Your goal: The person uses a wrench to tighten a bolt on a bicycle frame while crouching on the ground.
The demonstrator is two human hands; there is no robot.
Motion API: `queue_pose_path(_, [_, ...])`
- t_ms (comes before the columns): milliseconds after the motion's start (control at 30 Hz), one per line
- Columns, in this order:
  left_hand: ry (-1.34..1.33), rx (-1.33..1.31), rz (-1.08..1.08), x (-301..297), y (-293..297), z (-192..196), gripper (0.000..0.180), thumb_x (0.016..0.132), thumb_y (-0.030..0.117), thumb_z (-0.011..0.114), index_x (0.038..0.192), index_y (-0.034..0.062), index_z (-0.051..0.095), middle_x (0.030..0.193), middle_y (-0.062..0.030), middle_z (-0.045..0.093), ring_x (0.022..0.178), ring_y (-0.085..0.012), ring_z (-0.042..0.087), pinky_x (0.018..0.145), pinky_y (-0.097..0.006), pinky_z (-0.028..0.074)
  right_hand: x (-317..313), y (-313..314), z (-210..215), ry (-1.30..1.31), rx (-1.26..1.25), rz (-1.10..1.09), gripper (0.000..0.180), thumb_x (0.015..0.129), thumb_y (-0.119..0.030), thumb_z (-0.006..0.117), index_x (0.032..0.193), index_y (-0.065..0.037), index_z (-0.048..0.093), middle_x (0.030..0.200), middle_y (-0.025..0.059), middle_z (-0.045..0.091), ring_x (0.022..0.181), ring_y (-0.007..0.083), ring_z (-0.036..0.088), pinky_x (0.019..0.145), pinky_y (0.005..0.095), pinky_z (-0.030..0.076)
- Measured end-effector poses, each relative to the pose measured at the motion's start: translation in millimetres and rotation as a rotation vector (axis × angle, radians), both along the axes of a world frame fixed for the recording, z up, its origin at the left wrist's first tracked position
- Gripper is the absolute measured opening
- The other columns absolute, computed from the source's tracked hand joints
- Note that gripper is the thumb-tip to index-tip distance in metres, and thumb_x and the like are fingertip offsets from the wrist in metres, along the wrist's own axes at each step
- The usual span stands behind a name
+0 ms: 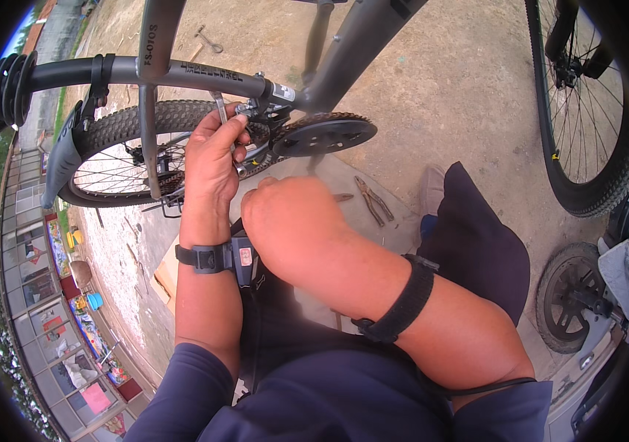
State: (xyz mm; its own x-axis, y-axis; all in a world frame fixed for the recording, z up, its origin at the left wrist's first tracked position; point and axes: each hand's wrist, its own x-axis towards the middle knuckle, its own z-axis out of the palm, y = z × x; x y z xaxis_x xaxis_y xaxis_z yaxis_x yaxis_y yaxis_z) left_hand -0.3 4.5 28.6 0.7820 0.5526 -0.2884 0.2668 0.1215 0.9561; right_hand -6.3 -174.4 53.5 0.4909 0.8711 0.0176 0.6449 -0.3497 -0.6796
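Head view: my left hand (211,158) grips a wrench (219,107) beside the chainring (322,135); right hand (285,210), fingers hidden, I cannot tell; turning it needs steady leverage.

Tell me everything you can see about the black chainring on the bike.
The chainring is a flat black disc, apparently metal, with small teeth round its rim and oval cutouts in its face. It sits where the grey frame tubes meet, seen nearly edge-on. The left hand works beside it with a metal tool; neither hand visibly touches it.
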Motion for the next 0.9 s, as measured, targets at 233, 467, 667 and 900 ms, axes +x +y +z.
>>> queue_pose_path(233, [-0.003,-0.01,0.005,-1.5,-0.3,-0.8,0.022,0.09,0.003,0.069,0.11,-0.0002,0.063,0.085,-0.0014,0.062,0.068,-0.0073,0.057,0.05,-0.019,0.039,1.3,1.3,-2.7,0.043,-0.039,0.019,0.019,0.068,-0.008,0.074,0.086,-0.004,0.07,0.088,0.0143,0.069,0.082,0.0292,0.07,0.068,0.0393,0.055])
queue_pose_path(467, [-0.002,-0.046,0.004,-0.5,0.7,-2.1,0.023,0.089,0.004,0.07,0.111,-0.0004,0.063,0.085,0.0004,0.062,0.066,-0.0048,0.056,0.049,-0.017,0.039,4.4,0.5,-2.1,0.02,-0.073,-0.018,0.023,0.067,-0.007,0.076,0.089,-0.003,0.069,0.09,0.0159,0.069,0.08,0.0335,0.07,0.068,0.044,0.056])
queue_pose_path(667, [0.004,-0.061,0.0,-1.6,-1.8,1.6,0.022,0.09,0.006,0.07,0.111,0.0002,0.065,0.085,0.0015,0.064,0.066,-0.0032,0.055,0.05,-0.016,0.038,7.8,3.1,-0.9,-0.004,-0.095,-0.02,0.016,0.072,-0.005,0.069,0.088,-0.004,0.07,0.089,0.0135,0.069,0.084,0.0295,0.071,0.068,0.0399,0.056])
queue_pose_path(900, [-0.004,-0.104,-0.01,-0.8,-4.5,5.8,0.025,0.09,0.006,0.069,0.114,-0.0003,0.063,0.085,0.0016,0.063,0.066,-0.003,0.054,0.05,-0.017,0.035,9.9,4.0,-5.8,-0.036,-0.091,-0.036,0.016,0.069,-0.004,0.07,0.085,-0.003,0.067,0.086,0.015,0.068,0.079,0.0308,0.07,0.065,0.0403,0.055])
